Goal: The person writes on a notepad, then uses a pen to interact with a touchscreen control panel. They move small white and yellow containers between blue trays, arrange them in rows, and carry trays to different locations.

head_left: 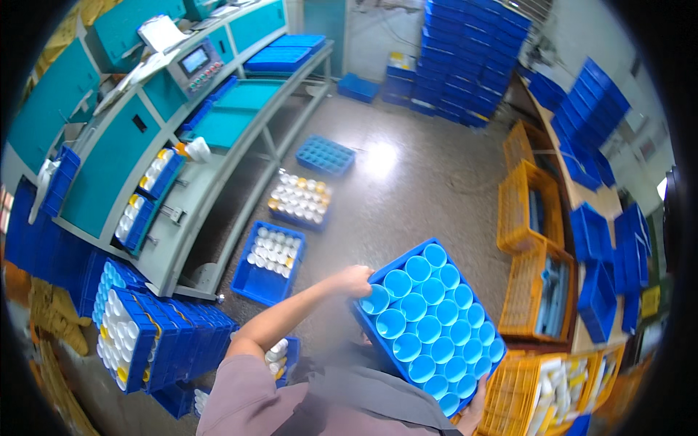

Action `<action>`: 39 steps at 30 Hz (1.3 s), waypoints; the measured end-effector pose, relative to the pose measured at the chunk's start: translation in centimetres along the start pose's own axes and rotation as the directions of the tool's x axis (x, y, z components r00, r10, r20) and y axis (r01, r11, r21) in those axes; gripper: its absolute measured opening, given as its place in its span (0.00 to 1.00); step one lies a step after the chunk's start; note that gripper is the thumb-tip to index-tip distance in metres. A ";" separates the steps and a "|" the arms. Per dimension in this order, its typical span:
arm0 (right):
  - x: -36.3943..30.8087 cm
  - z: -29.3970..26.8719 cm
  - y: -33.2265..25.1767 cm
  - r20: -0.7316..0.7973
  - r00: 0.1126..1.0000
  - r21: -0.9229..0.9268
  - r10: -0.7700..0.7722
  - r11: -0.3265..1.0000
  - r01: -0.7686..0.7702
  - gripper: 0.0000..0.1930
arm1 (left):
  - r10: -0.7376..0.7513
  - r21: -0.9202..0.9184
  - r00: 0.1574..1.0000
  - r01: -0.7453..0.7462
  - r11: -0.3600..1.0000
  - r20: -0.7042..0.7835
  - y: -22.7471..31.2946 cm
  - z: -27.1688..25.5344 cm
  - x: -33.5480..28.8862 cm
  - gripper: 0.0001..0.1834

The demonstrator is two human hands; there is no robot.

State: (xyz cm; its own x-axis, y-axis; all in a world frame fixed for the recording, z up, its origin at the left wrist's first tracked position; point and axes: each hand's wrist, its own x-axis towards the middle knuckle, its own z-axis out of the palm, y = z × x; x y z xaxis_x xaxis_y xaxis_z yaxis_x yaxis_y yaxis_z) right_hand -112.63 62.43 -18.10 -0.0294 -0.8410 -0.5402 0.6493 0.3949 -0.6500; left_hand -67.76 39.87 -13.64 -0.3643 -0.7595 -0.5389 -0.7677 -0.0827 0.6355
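In front of my body I hold a blue plastic crate [387, 352], tilted and packed with rows of round, open light-blue cups [429, 329]. At the crate's far left corner, my left hand [355, 282] is closed round the rim with the arm stretched out. My right hand [474, 408] grips the near right corner, its fingers partly hidden by the crate. The cups look hollow, with their open ends facing up.
Crates of white and yellow bottles [299, 198] stand on the floor at left, by a teal machine bench [196, 218]. Stacked crates [178, 338] rise near left, more blue stacks [465, 58] at the back. Yellow baskets [534, 291] line the right side below a shelf.
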 end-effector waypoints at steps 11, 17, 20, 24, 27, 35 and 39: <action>46.0 37.1 -9.4 0.128 0.926 -0.839 0.356 0.537 -0.091 0.22 | -0.205 -0.219 0.731 0.078 0.973 -0.651 -15.9 -26.7 5.1 0.27; 61.2 55.1 -4.7 0.096 0.925 -0.865 0.368 0.491 -0.105 0.19 | -0.269 -0.421 0.648 -0.087 0.903 -0.713 -27.0 -43.5 10.8 0.40; 68.0 63.8 -1.5 0.106 0.935 -0.827 0.339 0.552 -0.106 0.13 | -0.434 -0.499 0.272 -0.250 0.830 -0.859 -30.9 -46.7 11.9 0.45; 78.7 75.5 5.6 0.161 0.906 -0.741 0.391 0.654 -0.150 0.12 | -0.739 -0.608 -0.177 -0.461 0.646 -0.650 -36.9 -42.0 12.5 0.30; 86.9 84.0 11.6 0.122 0.893 -0.837 0.434 0.528 -0.142 0.12 | -0.936 -0.803 -0.210 -0.483 0.350 -0.282 -37.1 -31.1 14.0 0.22; 100.2 104.7 27.6 0.161 0.865 -0.863 0.475 0.493 -0.111 0.15 | -0.971 -0.671 0.052 0.731 -0.123 0.235 -16.8 -11.3 24.8 0.10; 100.2 111.9 32.6 0.366 0.577 -0.814 0.730 0.552 -0.181 0.37 | -0.818 -0.827 0.180 0.274 -0.491 0.546 -14.1 -15.8 31.1 0.21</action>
State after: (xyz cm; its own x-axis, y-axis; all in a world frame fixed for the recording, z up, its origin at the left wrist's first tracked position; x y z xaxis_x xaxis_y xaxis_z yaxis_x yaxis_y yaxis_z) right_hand -9.36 -50.33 -33.62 0.7352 -0.3326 -0.5906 -0.2550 0.6716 -0.6957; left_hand -59.95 7.25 -30.60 0.2747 0.2833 -0.9189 0.7131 -0.7011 -0.0030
